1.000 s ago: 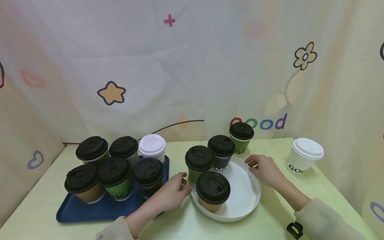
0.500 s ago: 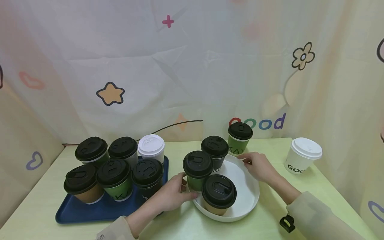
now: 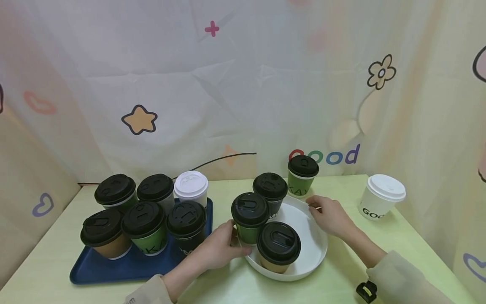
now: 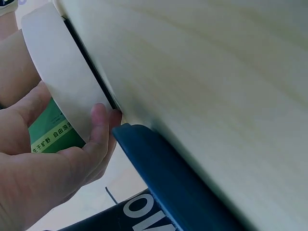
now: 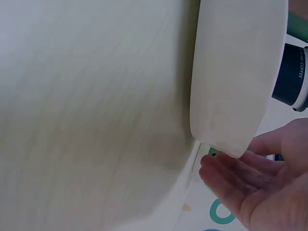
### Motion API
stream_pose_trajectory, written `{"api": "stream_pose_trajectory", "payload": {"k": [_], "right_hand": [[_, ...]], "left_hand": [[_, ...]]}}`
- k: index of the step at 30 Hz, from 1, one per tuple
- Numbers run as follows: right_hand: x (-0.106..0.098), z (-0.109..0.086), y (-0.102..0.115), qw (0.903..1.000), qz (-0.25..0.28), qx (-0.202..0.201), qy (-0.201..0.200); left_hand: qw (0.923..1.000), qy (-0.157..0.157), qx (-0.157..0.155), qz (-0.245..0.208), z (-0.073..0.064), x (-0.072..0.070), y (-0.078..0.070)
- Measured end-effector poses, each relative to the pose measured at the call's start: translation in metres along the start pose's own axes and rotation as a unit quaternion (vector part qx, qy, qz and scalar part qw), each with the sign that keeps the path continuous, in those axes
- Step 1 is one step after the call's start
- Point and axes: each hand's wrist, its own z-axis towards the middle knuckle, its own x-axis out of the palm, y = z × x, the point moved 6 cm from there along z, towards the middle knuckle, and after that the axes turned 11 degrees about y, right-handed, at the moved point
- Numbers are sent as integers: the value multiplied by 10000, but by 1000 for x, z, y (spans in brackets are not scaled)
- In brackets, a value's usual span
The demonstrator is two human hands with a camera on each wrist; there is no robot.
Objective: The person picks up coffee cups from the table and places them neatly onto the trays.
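A round white tray [image 3: 303, 253] bears three black-lidded paper cups: a green cup [image 3: 248, 234], a dark cup [image 3: 274, 207] and a tan cup [image 3: 274, 264]. At the tray's left side my left hand [image 3: 222, 247] grips the rim, thumb on the inner side by the green cup. The left wrist view shows its fingertips [image 4: 99, 113] against the tray's outer wall. Across from it, my right hand [image 3: 331, 215] holds the far right rim. In the right wrist view the rim lies between that thumb and the curled fingers [image 5: 216, 171].
Left of the round tray, a blue tray [image 3: 114, 274] carries several lidded cups, one with a white lid [image 3: 191, 184]. Behind the round tray stands another green cup [image 3: 300, 185]. A white cup [image 3: 376, 202] is near the table's right edge. A printed curtain [image 3: 243, 84] hangs behind.
My left hand has closed on the rim. The cups on the round tray have shifted counterclockwise: the dark one left, the green one nearer, the tan one right. My right hand stays at the rim.
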Motion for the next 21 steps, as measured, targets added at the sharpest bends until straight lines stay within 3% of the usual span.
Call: {"api": "stream_pose_trajectory", "payload": {"k": [5, 8, 11, 16, 19, 21], "right_hand": [[-10, -24, -12, 9949, 421, 619, -678], [-18, -41, -24, 9802, 787, 1161, -1395], [-26, -58, -35, 9514, 1298, 1596, -2291], [-36, -79, -48, 8809, 2263, 1902, -3696], [-41, -88, -54, 8401, 2640, 2041, -4277], [-44, -92, -61, 8242, 2788, 2222, -4399]], "left_hand": [[10000, 26, 38, 33, 0, 1, -1], [10000, 27, 86, 43, 0, 1, -3], [10000, 13, 65, 49, 0, 2, -3], [9999, -28, -48, 130, -1, 2, -3], [9999, -45, -39, 140, -1, 2, -3], [9999, -60, -5, 130, -2, 1, -4]]}}
